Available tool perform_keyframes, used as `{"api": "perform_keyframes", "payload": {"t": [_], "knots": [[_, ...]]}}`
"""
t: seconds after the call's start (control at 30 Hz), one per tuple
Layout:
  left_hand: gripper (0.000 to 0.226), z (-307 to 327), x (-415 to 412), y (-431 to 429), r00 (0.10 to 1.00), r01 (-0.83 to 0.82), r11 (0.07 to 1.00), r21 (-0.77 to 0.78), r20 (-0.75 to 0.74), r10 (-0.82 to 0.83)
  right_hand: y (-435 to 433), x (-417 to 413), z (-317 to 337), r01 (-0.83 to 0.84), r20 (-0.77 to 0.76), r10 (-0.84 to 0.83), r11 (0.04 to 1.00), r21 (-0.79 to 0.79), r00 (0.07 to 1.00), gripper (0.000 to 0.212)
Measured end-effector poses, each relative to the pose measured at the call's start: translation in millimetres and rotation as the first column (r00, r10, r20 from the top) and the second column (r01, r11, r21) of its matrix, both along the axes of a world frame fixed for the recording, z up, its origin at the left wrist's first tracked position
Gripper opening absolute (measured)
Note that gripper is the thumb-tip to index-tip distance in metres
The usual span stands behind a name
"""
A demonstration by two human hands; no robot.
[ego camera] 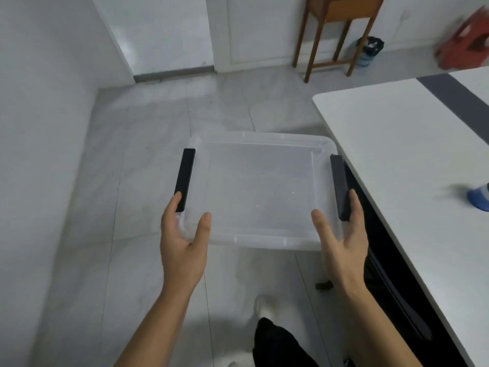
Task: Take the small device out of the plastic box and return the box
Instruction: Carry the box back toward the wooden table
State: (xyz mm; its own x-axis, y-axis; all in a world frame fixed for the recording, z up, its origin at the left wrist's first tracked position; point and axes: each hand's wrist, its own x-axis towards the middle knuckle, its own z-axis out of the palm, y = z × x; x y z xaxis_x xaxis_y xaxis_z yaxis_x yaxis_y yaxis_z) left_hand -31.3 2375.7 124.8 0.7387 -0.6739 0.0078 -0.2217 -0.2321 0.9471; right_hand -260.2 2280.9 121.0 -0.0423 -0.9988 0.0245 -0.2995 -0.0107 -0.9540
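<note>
Both hands, left hand and right hand, fingers clamped on the clear lidded plastic box; keep it level during return.

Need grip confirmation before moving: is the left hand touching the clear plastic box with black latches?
Touching. Head view shows the left hand gripping the clear plastic box at its near corner.

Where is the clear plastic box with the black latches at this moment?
In the head view, the plastic box sits centre frame, held above the tiled floor between the left hand and right hand, just left of the white table.
</note>
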Motion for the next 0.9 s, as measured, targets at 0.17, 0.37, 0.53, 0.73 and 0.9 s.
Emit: {"api": "perform_keyframes", "payload": {"t": [0.17, 0.37, 0.53, 0.73, 0.9], "knots": [[0.064, -10.7, 46.6, -167.6, 0.998, 0.045, 0.999, 0.013, 0.037, -0.046, -152.0, 42.9, -19.9, 0.074, 0.077, -0.075, 0.997, 0.01, 0.994, 0.081], [0.065, 16.3, 109.5, -339.9, 0.996, 0.019, 1.0, -0.004, 0.082, -0.018, -331.5, 109.7, 0.4, 0.048, 0.104, -0.048, 0.999, 0.002, 0.993, 0.082], [0.063, 30.9, 162.2, -458.8, 0.997, -0.016, 0.999, -0.029, 0.072, 0.018, -458.7, 162.6, 23.7, 0.024, 0.09, -0.022, 0.999, -0.024, 0.996, 0.084], [0.063, 5.1, 221.6, -633.9, 0.998, 0.029, 0.998, -0.056, 0.053, -0.026, -621.3, 220.5, 8.5, 0.083, 0.06, -0.079, 0.995, -0.062, 0.995, 0.084], [0.063, 6.0, 248.5, -793.7, 0.983, 0.182, 0.983, -0.025, 0.035, -0.181, -746.5, 239.0, 12.5, 0.222, 0.056, -0.219, 0.973, -0.062, 0.974, 0.084]]}}
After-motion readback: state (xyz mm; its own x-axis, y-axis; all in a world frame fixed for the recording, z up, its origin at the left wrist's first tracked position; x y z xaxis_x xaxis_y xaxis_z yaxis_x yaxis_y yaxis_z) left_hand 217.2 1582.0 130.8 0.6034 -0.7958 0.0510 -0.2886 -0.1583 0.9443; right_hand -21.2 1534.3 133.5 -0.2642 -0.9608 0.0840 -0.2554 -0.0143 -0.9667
